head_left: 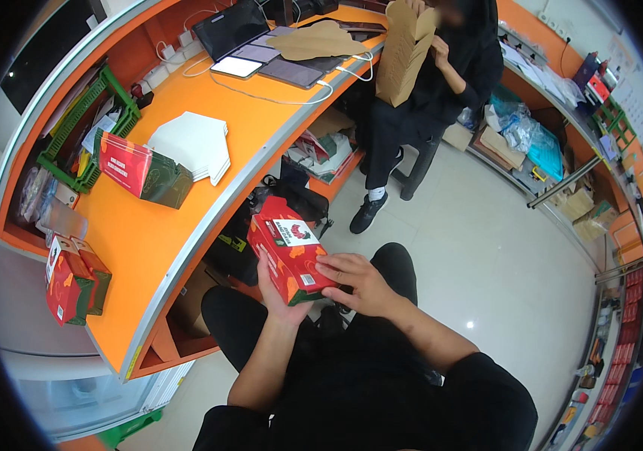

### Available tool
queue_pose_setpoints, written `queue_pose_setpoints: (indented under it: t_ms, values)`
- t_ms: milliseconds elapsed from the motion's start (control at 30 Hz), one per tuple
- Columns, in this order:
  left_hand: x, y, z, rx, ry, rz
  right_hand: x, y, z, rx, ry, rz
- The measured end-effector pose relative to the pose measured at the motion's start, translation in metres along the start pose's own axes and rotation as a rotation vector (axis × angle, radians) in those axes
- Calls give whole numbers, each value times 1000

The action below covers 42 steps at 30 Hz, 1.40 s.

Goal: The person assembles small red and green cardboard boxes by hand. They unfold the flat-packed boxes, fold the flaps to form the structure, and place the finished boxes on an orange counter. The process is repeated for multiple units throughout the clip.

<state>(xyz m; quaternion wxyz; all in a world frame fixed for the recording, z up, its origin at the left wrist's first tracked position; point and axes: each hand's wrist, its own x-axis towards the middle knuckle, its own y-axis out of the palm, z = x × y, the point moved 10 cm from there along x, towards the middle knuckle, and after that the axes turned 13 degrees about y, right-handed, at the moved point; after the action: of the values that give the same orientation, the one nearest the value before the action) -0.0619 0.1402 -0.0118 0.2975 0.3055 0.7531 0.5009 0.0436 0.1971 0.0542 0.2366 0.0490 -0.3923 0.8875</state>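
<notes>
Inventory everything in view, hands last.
Held carton: 1, red/green, centre
Single carton: 1, red/green, on counter
Paired cartons: 2, red/green, counter's near end
Card stack: 1, white, beside single carton
Counter: 1, orange, left
Crate: 1, green, left shelf
Tablets: several, mostly dark, counter's far end
Seated person: 1, black clothes, top
Cardboard: 2, brown, over tablets; person's hands
Left hand: 1, bare, under held carton
Right hand: 1, bare, against it

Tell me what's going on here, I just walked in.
A seated person has a red-and-green carton cradled in their left hand, with the right hand against its side. On the orange counter are similar cartons and flat white sheets. Across from them, another person holds up a brown cardboard piece.
</notes>
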Motion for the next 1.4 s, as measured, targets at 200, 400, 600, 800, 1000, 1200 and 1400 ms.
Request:
queue_pose_setpoints:
  t_ms: [200, 400, 600, 800, 1000, 1200, 1400]
  values:
    - [-45, -62, 4, 555, -254, 89, 15, -11, -44, 398, 312, -53]
    - [-62, -97, 3, 545, -352, 142, 20, 13, -31, 673, 323, 127]
    - [-61, -99, -6, 333, -254, 118, 14, 14, -31, 706, 461, 134]
    - [-56, -99, -16, 533, -160, 172, 14, 10, -15, 598, 463, 224]
    - [-61, -55, -27, 835, 13, 287, 2, 36, -29, 517, 560, 189]
    - [-75, -41, -16, 808, -238, 230, -13, 57, -36, 344, 707, 76]
    - [-85, -20, -12, 1109, -275, 489, -26, 74, -48, 294, 574, 48]
